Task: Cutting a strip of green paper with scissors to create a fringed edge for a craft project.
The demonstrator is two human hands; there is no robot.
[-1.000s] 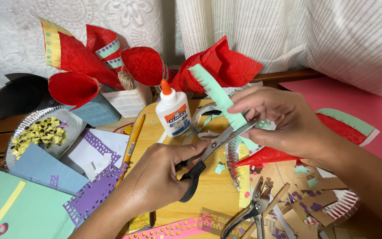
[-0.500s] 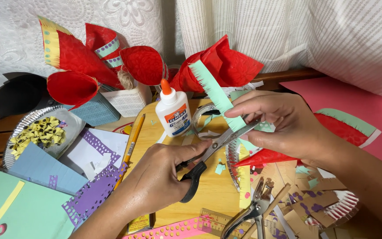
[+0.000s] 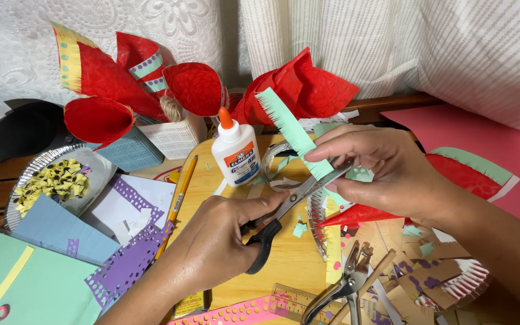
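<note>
Cluttered table (image 3: 284,265): our left hand (image 3: 218,247) grips scissors (image 3: 290,204); right hand (image 3: 380,174) pinches green strip (image 3: 290,132), running toward 11 o'clock, at their 1 o'clock.

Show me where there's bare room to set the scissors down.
Bare wood shows on the round board, between the left hand and the hole punch, and below the glue bottle. Right of the punch, paper scraps crowd everything.

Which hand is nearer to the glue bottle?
Hard to call, perhaps the right. The right hand holds the green paper strip beside the glue bottle; the left hand holds the scissors below it.
</note>
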